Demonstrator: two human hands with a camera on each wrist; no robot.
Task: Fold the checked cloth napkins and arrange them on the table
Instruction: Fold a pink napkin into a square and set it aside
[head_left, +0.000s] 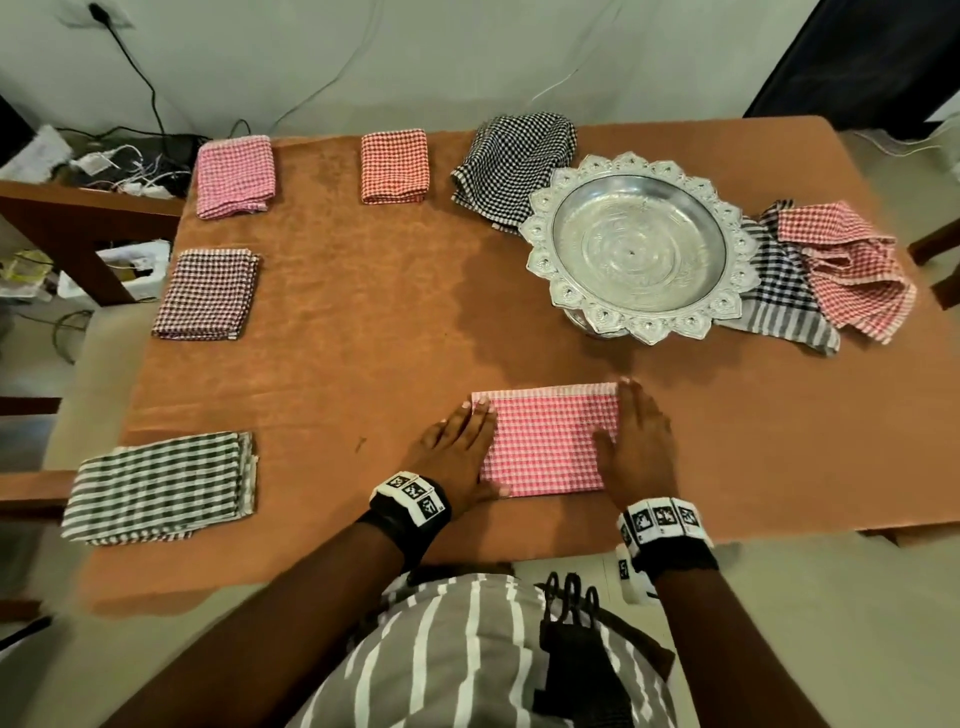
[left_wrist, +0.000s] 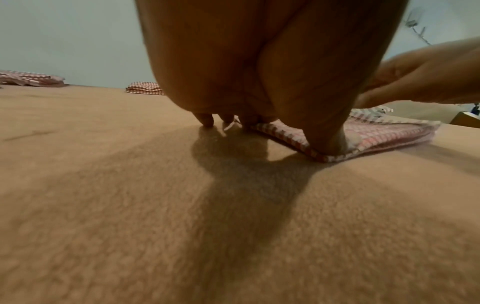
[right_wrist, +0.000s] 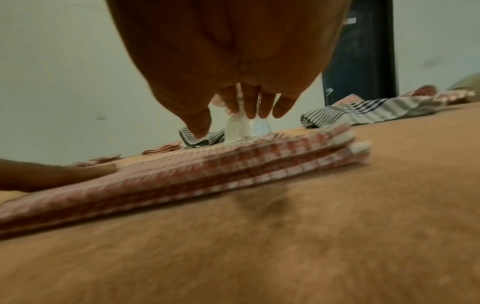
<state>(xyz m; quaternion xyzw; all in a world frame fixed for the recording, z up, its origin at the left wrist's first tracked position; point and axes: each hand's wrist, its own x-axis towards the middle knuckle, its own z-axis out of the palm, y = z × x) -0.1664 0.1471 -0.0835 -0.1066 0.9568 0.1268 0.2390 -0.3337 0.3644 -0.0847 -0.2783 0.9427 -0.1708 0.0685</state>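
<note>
A pink checked napkin (head_left: 550, 441), folded into a rectangle, lies on the brown table (head_left: 363, 322) near its front edge. My left hand (head_left: 462, 441) lies flat along its left edge with straight fingers. In the left wrist view the thumb (left_wrist: 330, 142) presses the napkin's (left_wrist: 376, 135) near corner. My right hand (head_left: 641, 441) lies flat on the napkin's right edge, fingers straight. In the right wrist view the right hand (right_wrist: 233, 61) stands over the stacked layers of the napkin (right_wrist: 207, 170).
Folded napkins lie along the left and far edges: grey striped (head_left: 161, 488), dark checked (head_left: 208, 293), pink (head_left: 236, 176), orange (head_left: 395, 166). An ornate silver tray (head_left: 545, 228) stands at right, with unfolded cloths around it: black checked (head_left: 514, 166), striped (head_left: 779, 291), red checked (head_left: 847, 265).
</note>
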